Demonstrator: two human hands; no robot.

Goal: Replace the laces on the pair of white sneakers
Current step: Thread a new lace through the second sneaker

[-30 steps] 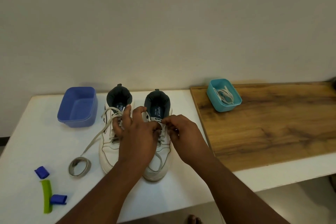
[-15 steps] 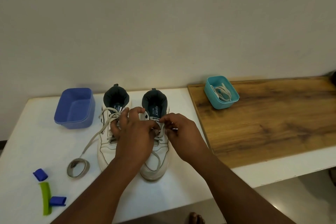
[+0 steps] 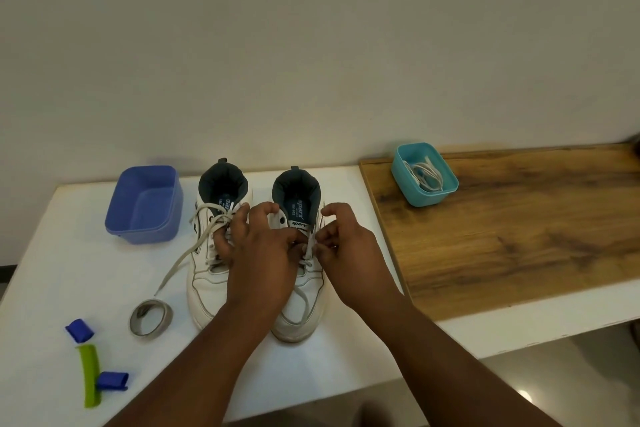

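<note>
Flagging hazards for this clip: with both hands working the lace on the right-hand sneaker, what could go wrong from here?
1. The left sneaker's loose lace trails toward the tape roll; the left hand, lying across that shoe, might snag it.
2. Both hands, the right hand included, cover the right sneaker's eyelets, so a skipped eyelet could go unnoticed.
3. The spare laces sit in the teal container, a long reach away across the wooden board.

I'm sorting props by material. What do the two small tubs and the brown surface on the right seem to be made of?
Blue tub and teal tub: likely moulded plastic, with smooth, uniformly coloured walls, rounded corners and a soft sheen. Brown surface: wood or wood-look laminate, with visible grain streaks and a matte finish; the picture can't settle which.
</note>
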